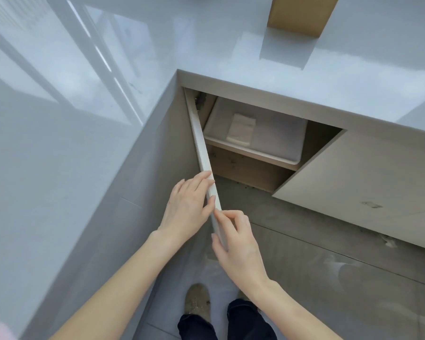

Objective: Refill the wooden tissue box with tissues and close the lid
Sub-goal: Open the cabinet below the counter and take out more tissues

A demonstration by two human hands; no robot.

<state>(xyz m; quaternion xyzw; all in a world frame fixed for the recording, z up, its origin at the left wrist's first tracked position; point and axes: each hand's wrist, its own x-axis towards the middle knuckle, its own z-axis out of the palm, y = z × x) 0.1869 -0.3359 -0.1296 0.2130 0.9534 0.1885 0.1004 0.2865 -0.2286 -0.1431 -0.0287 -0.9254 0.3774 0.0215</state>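
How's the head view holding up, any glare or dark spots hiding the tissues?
Head view: window glare streaks the glossy countertop; wide-angle bending at the edges; the cabinet interior is shadowed, yet the tissue pack on the shelf reads clearly; both hands sharp on the open door.

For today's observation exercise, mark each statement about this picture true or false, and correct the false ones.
1. Both hands are on the edge of the open cabinet door. True: the left hand and the right hand both touch it.
2. The wooden box stands on the floor. False: it stands on the countertop.
3. A white packet lies on the cabinet shelf. True.
4. The right hand holds a stack of tissues. False: it only pinches the door edge.
5. The cabinet door is fully shut. False: it is swung open, showing the shelf inside.
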